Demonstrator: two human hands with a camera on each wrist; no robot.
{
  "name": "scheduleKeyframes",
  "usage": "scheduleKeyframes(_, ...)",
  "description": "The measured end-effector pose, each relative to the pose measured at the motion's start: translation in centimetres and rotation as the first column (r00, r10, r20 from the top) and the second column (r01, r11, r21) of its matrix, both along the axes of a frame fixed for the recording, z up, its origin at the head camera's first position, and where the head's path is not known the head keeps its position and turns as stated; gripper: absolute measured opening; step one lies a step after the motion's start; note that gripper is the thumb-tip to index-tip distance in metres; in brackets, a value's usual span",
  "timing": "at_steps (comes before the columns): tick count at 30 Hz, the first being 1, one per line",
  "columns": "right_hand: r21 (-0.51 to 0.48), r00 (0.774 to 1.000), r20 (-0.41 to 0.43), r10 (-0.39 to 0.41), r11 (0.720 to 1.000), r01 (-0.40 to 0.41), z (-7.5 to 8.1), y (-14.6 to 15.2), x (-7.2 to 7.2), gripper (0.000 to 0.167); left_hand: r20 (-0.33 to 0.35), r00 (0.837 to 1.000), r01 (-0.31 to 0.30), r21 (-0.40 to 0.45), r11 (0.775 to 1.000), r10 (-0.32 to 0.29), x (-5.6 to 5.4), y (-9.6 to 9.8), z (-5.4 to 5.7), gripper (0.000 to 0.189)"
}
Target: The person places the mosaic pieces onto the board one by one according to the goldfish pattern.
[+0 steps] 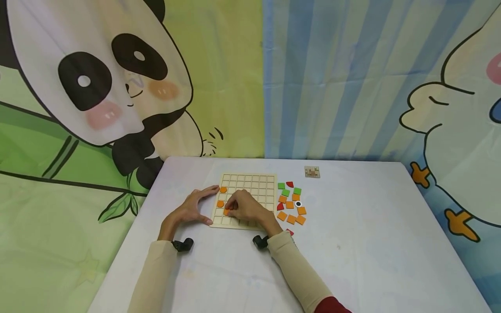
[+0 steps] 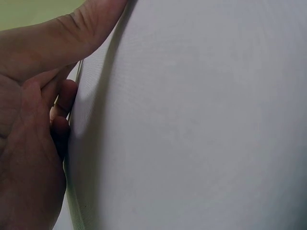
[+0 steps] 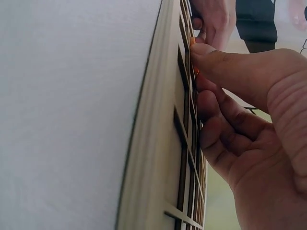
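Note:
A pale wooden grid board [image 1: 258,184] lies on the white table. My left hand [image 1: 188,209] spans its left edge, thumb by the near corner and fingers farther up. In the left wrist view, that same hand [image 2: 36,120] lies along the board's edge [image 2: 73,203]. Over the lower left squares, my right hand [image 1: 246,206] pinches an orange tile [image 1: 226,212] between thumb and fingers. The right wrist view shows the tile [image 3: 193,42] at the thumb tip, close on the grid. Two rounded orange pieces, one higher [image 1: 223,190] and one lower [image 1: 220,204], sit in the left column.
Right of the board are scattered loose orange tiles [image 1: 289,204], green tiles [image 1: 297,191], red pieces [image 1: 289,184] and a white piece with a black dot [image 1: 298,204]. A small patterned card [image 1: 312,171] lies near the far edge. Printed curtains [image 1: 227,78] hang behind the table.

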State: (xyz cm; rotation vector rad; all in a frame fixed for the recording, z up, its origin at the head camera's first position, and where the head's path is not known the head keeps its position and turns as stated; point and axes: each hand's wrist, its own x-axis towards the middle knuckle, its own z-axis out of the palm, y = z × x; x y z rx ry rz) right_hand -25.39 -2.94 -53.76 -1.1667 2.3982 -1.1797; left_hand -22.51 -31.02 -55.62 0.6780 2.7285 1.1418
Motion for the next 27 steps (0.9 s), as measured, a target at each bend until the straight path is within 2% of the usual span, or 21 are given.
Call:
scheduleKeyframes(5,0.000,1.000,-0.010,0.006,1.000,-0.006,0.2,0.0,0.1,0.013,-0.046,0.999,0.008,0.000,1.000,-0.008,0.2,0.1,0.0,0.122)
scheduleKeyframes(11,-0.011,1.000,-0.024,0.018,1.000,-0.019,0.3,0.4,0.2,0.017,0.024,1.000,0.006,0.006,1.000,-0.006,0.2,0.2,0.2,0.123)
scheduleKeyframes(14,-0.023,1.000,-0.021,0.006,1.000,-0.006,0.5,0.8,0.2,0.021,0.004,1.000,0.006,0.008,1.000,-0.006,0.0,-0.1,-0.3,0.123)
scheduleKeyframes(19,-0.039,0.999,-0.004,-0.035,0.999,0.035,0.9,1.7,0.1,0.026,-0.073,0.997,0.023,0.013,1.000,-0.022,-0.5,-0.7,-1.3,0.123)
scheduleKeyframes(21,-0.038,0.999,-0.002,-0.050,0.998,0.050,1.1,2.1,0.0,0.027,-0.082,0.996,0.030,0.021,0.999,-0.028,-0.4,-0.5,-1.1,0.123)
scheduleKeyframes(27,-0.044,0.997,0.012,-0.074,0.996,0.075,1.4,3.9,-0.3,0.029,-0.033,0.999,0.008,0.008,1.000,-0.008,0.0,0.0,-0.1,0.123)
